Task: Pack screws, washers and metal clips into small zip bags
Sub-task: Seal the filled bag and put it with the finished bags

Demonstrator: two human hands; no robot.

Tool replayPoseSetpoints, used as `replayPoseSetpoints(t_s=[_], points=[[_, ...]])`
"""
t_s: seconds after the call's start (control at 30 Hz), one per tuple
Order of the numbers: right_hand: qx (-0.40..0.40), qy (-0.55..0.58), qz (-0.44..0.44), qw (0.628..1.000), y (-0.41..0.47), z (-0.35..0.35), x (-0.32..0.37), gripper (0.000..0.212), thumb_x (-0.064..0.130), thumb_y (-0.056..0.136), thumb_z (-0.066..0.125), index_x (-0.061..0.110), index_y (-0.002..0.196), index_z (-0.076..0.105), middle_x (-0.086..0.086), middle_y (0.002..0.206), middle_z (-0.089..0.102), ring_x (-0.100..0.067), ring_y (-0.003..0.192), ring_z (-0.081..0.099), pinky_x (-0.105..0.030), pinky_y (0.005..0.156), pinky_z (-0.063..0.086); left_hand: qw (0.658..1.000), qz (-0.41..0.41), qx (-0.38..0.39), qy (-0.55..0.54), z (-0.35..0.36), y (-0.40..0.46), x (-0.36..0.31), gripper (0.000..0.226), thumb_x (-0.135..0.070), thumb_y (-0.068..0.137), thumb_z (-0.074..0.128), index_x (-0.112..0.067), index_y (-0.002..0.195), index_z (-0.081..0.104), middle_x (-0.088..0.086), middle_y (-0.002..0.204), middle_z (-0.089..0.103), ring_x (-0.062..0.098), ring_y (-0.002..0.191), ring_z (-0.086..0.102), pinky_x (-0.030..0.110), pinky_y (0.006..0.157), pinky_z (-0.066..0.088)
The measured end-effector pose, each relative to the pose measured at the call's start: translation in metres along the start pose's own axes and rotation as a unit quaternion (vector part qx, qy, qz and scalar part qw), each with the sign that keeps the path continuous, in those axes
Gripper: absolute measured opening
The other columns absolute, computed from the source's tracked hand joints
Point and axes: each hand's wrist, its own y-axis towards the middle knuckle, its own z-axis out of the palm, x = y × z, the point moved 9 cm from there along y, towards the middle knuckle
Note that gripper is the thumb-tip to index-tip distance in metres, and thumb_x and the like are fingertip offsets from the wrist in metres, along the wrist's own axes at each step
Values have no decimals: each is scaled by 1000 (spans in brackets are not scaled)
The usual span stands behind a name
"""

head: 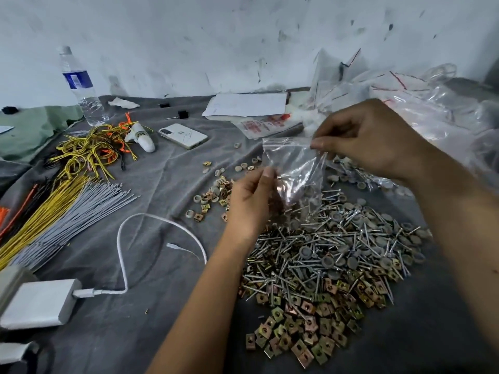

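Well, both hands hold a thin, crinkly clear zip bag above the heap of slim steel screws: right hand pinching its top corner, left hand pinching the side. Square brassy clips lie nearer, round grey washers alongside.

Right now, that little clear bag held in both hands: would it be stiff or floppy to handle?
Probably floppy: the zip bag is thin clear film that creases and sags between the left hand and right hand. Likely very light, too, since pinched fingers alone hold it above the screws. The glossy film may be slippery.
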Motion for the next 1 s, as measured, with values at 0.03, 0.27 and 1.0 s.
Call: replayPoseSetpoints(t_s=[0.03, 0.27, 1.0], points=[[-25, 7, -6, 1000, 0, -3, -2, 9, 19, 87, 79, 28, 87, 77, 10, 77, 76, -9, 72, 73, -19, 70, 59, 999, 21, 8, 31, 4, -1, 0, 38, -23, 111, 44, -20, 81, 66, 3, 69, 69, 28, 58, 62, 47, 55, 53], [-125, 155, 5, 980, -17, 1, -24, 18, 7, 92, 73, 19, 104, 67, -4, 83, 76, -32, 77, 73, -49, 69, 59, 998, 28, 50, 34, 10, -7, 3, 31, -34, 109, 50, -27, 87, 71, 10, 86, 77, 26, 70, 73, 37, 59, 59], [-126, 63, -87, 986, -30, 42, -33, 11, 17, 88, 79, 17, 98, 74, 13, 87, 74, -5, 82, 72, -27, 75, 60, 886, 249, 78, 383, 25, 21, -53, 9, -11, 95, 71, -7, 87, 69, 1, 79, 65, 15, 75, 58, 29, 66, 46]])
